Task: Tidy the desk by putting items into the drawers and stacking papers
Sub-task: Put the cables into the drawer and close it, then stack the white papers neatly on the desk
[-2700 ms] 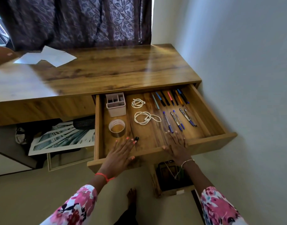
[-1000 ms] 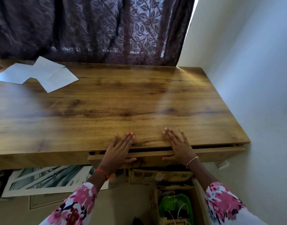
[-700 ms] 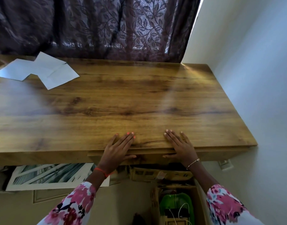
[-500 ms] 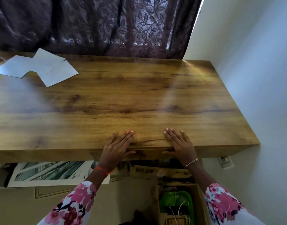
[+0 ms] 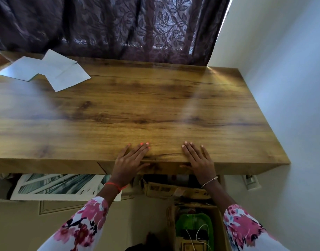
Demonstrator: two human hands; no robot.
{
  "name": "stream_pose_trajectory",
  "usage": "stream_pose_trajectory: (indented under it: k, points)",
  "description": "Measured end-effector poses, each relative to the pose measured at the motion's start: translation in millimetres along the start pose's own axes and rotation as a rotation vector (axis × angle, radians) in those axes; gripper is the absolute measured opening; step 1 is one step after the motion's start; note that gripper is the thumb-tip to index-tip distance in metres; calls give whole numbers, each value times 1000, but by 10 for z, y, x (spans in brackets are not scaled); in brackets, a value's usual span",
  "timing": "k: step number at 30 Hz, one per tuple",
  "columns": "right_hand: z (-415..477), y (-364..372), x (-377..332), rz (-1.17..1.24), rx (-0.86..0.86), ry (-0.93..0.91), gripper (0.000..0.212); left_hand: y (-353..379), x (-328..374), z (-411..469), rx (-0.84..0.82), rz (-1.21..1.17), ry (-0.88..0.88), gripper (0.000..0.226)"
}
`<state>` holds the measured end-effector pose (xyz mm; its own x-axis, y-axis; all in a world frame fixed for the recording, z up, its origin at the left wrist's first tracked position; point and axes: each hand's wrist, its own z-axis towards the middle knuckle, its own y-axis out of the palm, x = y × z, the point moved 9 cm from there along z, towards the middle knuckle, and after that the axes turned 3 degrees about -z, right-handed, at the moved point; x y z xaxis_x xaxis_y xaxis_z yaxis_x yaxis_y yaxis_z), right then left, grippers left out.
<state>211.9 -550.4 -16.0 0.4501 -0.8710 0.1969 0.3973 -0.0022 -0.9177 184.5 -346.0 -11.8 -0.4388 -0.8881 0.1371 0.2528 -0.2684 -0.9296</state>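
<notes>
The drawer (image 5: 166, 167) sat pushed in under the table (image 5: 155, 109). Its wooden front was flush with the table's front edge, its long axis ran along that edge, and its face was turned toward the person. The left hand (image 5: 127, 162) and the right hand (image 5: 200, 161) lay side by side but apart on the table's front edge above the drawer. The fingers (image 5: 141, 151) of both were straight and released, flat on the wood and pointing toward the table's back, grasping nothing. Each thumb reached down over the edge onto the drawer front.

The papers (image 5: 52, 69) lay unstacked at the table's far left corner. They were a few white sheets that overlapped at differing angles, and the nearest one slanted toward the table's middle.

The table was a long rectangle of glossy wood with dark grain and knots, and pale window light reflected on it. A dark curtain (image 5: 119, 28) with a woven leaf pattern hung behind the table's back edge, and a plain pale wall (image 5: 282, 87) met the table's right end. Below the table, toward its left, a white-bordered print (image 5: 56, 185) of greenish streaks leaned on the floor. Under the drawer stood a worn cardboard box (image 5: 175, 189), and nearer the person was a green tray (image 5: 191, 223) with white cable on it.
</notes>
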Motion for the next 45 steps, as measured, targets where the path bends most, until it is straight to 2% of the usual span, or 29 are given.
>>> stream_pose_trajectory:
  k: [4, 9, 13, 16, 18, 22, 24, 28, 35, 45]
  points:
    - [-1, -23, 4, 128, -66, 17, 69, 3, -32, 23, -82, -62, -47, 55]
    - [132, -219, -86, 278, -31, 51, 69, -14, -91, -16, -206, -122, -27, 68]
    - [527, -352, -294, 343, 23, 23, 68, -284, -418, -73, -160, -181, -134, 91]
    - [918, -493, -569, 363, 92, -11, 59, -577, -718, -91, -109, -180, -198, 82]
    - [1160, -584, -819, 372, 121, -45, 46, -788, -941, -137, -55, -188, -235, 77]
    - [1591, -741, -1341, 384, 162, -123, 37, -1104, -1473, -259, 9, -123, -278, 99]
    - [1805, -778, -1612, 403, 169, -149, 37, -1235, -1783, -364, 34, -104, -309, 100]
    - [2189, -805, -2132, 379, 195, -166, 39, -1406, -2402, -583, -10, -60, -340, 105]
    - [2597, -898, -2889, 441, 261, -74, 35, -1745, -3341, -1037, -74, -74, -412, 108]
    - [2967, -776, -3349, 500, 221, -35, 35, -1792, -4089, -1338, -74, -150, -477, 110]
